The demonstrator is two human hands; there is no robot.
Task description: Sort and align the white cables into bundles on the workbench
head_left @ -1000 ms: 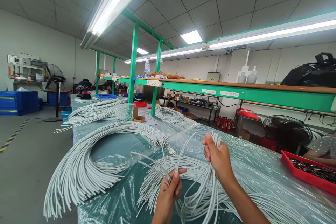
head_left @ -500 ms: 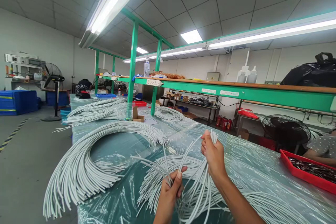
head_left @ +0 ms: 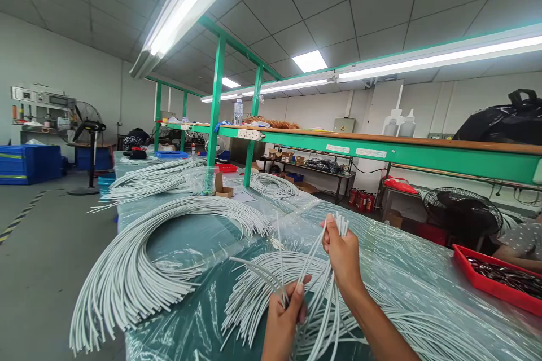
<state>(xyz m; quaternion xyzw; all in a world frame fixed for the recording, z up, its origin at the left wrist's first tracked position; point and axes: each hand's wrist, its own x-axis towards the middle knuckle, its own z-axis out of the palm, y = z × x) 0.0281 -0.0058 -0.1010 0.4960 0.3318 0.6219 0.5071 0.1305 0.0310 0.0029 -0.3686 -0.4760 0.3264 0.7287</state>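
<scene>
My right hand (head_left: 342, 248) is closed round the upper ends of a bunch of white cables (head_left: 328, 307), which hang down from it. Lower and to the left, my left hand (head_left: 285, 307) pinches a few white cables, with loose ends sticking out above and to the left of its fingers. Beneath both hands a coiled bundle of white cables (head_left: 248, 299) lies on the table (head_left: 186, 330), under clear plastic film. A larger curved bundle of white cables (head_left: 131, 271) rests to the left, its cut ends fanned toward me.
More white cable coils (head_left: 156, 177) lie farther back, near a small open cardboard box (head_left: 223, 187). A green-edged shelf (head_left: 313, 141) crosses above the table. At the right a red tray (head_left: 495, 285) holds dark parts, and another person's arm (head_left: 519, 256) is behind it.
My left hand has moved slightly right, closer to my right hand. The cable ends jutting from it have shifted right too. My right hand keeps its bunch, almost in place.
</scene>
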